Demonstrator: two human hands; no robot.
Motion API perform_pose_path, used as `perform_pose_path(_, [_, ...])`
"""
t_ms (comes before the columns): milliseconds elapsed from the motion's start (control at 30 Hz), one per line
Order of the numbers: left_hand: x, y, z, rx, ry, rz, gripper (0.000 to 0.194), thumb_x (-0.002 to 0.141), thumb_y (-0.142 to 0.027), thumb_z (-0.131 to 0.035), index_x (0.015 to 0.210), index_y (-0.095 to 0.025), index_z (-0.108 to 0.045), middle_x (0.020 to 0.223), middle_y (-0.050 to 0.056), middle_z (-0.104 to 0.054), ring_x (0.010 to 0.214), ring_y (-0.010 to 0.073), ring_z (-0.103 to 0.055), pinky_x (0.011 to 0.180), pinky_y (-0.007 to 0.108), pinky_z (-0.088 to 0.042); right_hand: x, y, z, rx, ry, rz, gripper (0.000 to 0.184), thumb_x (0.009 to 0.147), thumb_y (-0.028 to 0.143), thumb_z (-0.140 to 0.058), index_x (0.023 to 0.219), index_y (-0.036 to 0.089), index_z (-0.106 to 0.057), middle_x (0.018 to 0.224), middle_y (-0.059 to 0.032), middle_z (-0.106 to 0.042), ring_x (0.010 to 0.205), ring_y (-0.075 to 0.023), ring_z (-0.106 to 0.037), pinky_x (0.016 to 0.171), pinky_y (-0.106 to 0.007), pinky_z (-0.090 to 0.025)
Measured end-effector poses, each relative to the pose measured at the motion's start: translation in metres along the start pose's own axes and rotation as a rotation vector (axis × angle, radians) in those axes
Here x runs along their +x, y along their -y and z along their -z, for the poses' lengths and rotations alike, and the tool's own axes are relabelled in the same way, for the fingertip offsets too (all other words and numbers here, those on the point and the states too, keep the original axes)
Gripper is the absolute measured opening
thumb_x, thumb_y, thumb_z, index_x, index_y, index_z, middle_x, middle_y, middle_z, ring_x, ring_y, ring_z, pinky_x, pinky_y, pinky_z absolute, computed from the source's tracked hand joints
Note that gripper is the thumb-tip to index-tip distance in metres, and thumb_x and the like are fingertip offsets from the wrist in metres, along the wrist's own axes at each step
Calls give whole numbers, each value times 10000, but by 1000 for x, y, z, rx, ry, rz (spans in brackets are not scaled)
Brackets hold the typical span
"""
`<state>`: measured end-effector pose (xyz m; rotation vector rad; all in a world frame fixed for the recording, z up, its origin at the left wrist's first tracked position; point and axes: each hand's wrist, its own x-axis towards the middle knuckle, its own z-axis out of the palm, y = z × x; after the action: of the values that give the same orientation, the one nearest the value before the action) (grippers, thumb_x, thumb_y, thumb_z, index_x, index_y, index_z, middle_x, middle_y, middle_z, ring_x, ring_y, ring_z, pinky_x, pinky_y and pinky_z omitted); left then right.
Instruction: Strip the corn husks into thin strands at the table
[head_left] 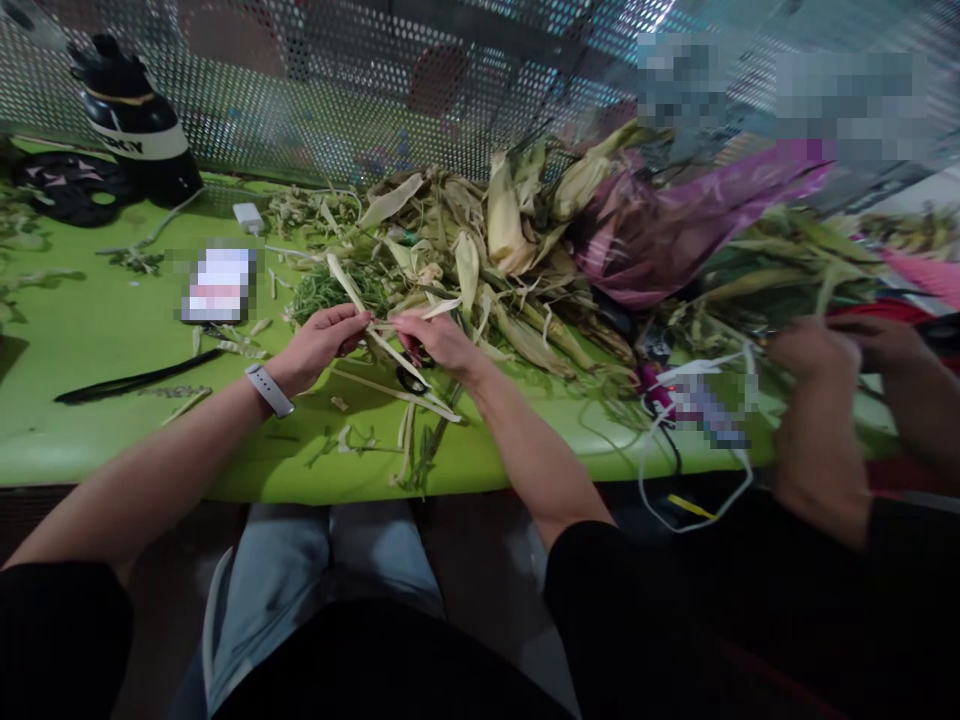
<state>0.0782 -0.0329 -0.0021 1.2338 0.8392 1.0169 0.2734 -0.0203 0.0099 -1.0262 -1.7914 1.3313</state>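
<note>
Pale corn husk strips (397, 360) cross between my two hands, over the front of the green table (262, 450). My left hand (319, 345), with a white band on the wrist, pinches the strips between thumb and fingers. Just to its right, my right hand (439, 345) is closed on the same strips. A dark round object (411, 378) shows partly under the right fingers; I cannot make out what it is. Behind both hands spreads a heap of corn husks (510, 230). Thin green shreds (337, 290) lie just beyond my left hand.
To the left are a phone (219, 285), a white charger (248, 217), a black strap (139, 377) and a dark bottle (139, 125). A purple plastic bag (652, 235) rests on the husks. At right, another person's hands (817, 350) are near a white cable (645, 480).
</note>
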Motion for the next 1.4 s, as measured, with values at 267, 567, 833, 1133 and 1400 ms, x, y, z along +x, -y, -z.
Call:
perform_pose_path(267, [-6, -7, -1, 213, 235, -12, 316, 805, -440, -680, 745, -134, -626, 623, -24, -456, 542, 64, -357, 504, 211, -265, 7, -11, 6, 293, -44, 23, 441, 856, 577, -526, 864, 178, -714, 890, -42, -712, 830, -155, -639, 768, -287, -508])
perform_pose_path(567, [-4, 3, -2, 350, 284, -38, 358, 787, -477, -693, 714, -127, -697, 531, -47, -383, 502, 54, -298, 492, 219, -225, 4, -4, -15, 337, -27, 90, 310, 639, 461, -828, 795, 217, -717, 1004, -23, -706, 956, -163, -637, 889, -320, -521])
perform_pose_path(833, [-5, -3, -3, 357, 326, 1, 417, 747, -487, -722, 565, -126, -620, 484, -42, -370, 457, 49, -283, 458, 229, -201, 2, -7, -26, 250, -173, 113, 289, 689, 473, -790, 745, 203, -702, 815, -18, -673, 785, -144, -619, 762, -303, -531])
perform_pose_path(1133, [-7, -1, -7, 227, 248, 31, 392, 777, -504, -695, 630, -144, -648, 569, 15, -563, 519, 88, -482, 525, 226, -388, 6, -5, -14, 100, -206, 107, 400, 768, 591, -668, 760, 192, -686, 742, -13, -664, 717, -131, -608, 695, -275, -508])
perform_pose_path(1400, [-5, -5, -2, 280, 136, -33, 355, 818, -489, -666, 741, -145, -702, 516, -39, -429, 476, 60, -348, 465, 218, -241, 2, -2, -2, -14, -362, 1, 590, 802, 654, -591, 489, 210, -361, 423, 69, -293, 416, -69, -319, 461, -249, -287])
